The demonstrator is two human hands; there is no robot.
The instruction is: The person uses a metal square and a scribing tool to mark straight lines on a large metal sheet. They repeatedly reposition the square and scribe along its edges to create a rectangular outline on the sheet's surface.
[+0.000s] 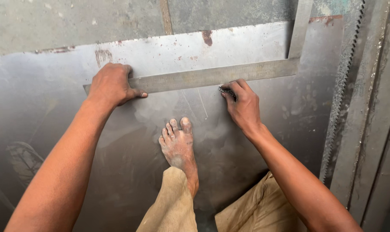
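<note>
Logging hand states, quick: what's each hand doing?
Left hand: flat, pressing the steel square onto the metal sheet.
Right hand: closed on a small dark marking tool.

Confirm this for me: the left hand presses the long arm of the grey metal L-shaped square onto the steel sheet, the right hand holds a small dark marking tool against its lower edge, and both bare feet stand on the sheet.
Not quite. The head view shows only one bare foot on the grey steel sheet. The rest holds: the left hand presses the grey metal L-shaped square, and the right hand holds the small dark marking tool at its lower edge.
</note>
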